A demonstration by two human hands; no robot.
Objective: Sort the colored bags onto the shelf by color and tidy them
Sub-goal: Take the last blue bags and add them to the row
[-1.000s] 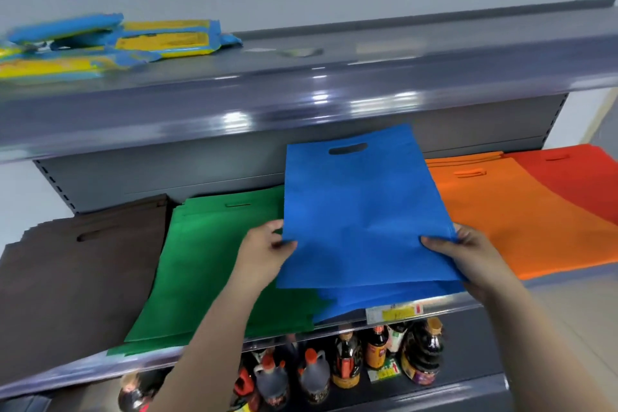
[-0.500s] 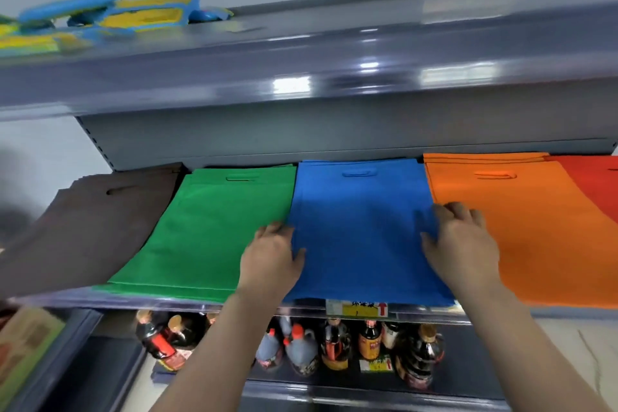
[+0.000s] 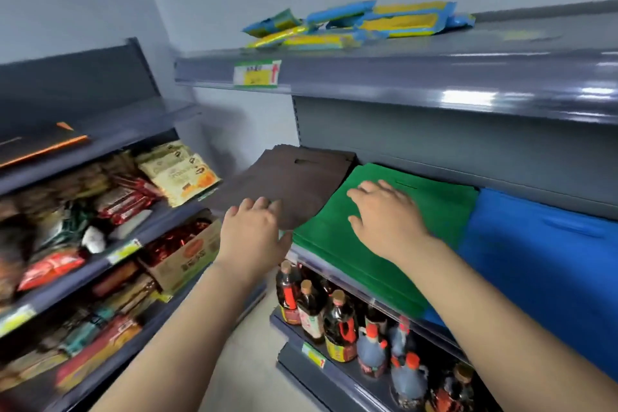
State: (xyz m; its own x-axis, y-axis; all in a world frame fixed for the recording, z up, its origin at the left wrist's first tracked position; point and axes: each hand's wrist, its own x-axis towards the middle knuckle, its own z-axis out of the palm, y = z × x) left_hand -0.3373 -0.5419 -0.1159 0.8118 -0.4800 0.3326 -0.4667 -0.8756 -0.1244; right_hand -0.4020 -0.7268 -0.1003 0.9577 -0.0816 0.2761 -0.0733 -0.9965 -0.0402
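- Nearest, the left hand (image 3: 252, 232) hovers with fingers spread and holds nothing. Its fingertips reach the front corner of the brown bags (image 3: 294, 182), though blur hides whether they touch.
- At two o'clock from it, the right hand (image 3: 388, 214) lies flat on the green bags (image 3: 431, 211), fingers straight and splayed, pressing rather than gripping.
- The bags look like thin non-woven fabric: light, soft and floppy, matte, flat rectangles with a cut-out handle slot. I judge that they slide easily, so flat palms or a pinch at the side edges would suit better than the slot.
- At three o'clock the blue bags (image 3: 541, 244) lie just beside the green.
- All three stacks sit on the grey metal shelf (image 3: 334, 273), brown furthest back at eleven o'clock, overhanging its left end.
- Below, glossy bottles (image 3: 337, 324).
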